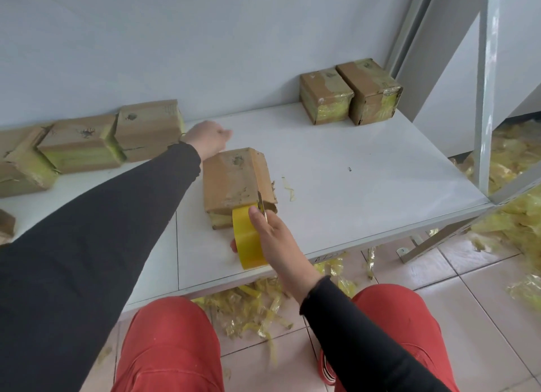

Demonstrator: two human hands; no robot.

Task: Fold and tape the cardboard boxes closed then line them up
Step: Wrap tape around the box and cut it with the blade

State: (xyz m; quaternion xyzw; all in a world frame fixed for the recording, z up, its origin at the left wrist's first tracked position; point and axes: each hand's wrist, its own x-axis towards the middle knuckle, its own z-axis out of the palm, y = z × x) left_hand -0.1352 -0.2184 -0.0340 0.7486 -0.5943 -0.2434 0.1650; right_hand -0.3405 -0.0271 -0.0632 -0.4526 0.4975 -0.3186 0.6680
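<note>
Along the far left of the white desk point(336, 163), against the pale wall, lies a row of flattened boxes point(85, 145), brown corrugated card overlapping one another, with yellow-green tape glinting along their edges and dark scuffs on their faces. A small card scrap point(6, 223) sits at the left edge.

The left hand point(209, 138), at the end of a long black sleeve, hangs above the desk just beyond the centre box, fingers curled into a loose fist that holds nothing visible.

The centre box point(234, 183) stands on the desk in front of the person, a squat brown block with a worn, fuzzy top; one flap on its right side stands up at a slant. Its near face carries a band of glossy yellow tape.

The tape roll point(248, 239), a thick, shiny yellow ring, stands on edge and touches the box's near face. The right hand point(273, 236) grips it from the right, thumb over the top of the ring, fingers hidden behind it. A thin metal blade point(261, 204) shows by the thumb.

A curl of yellow film lies on the desk right of the box. At the far right corner two sealed boxes point(349, 94) stand side by side, touching, cube-like and taped. Crumpled yellow tape scraps point(251, 306) litter the tiled floor below.
</note>
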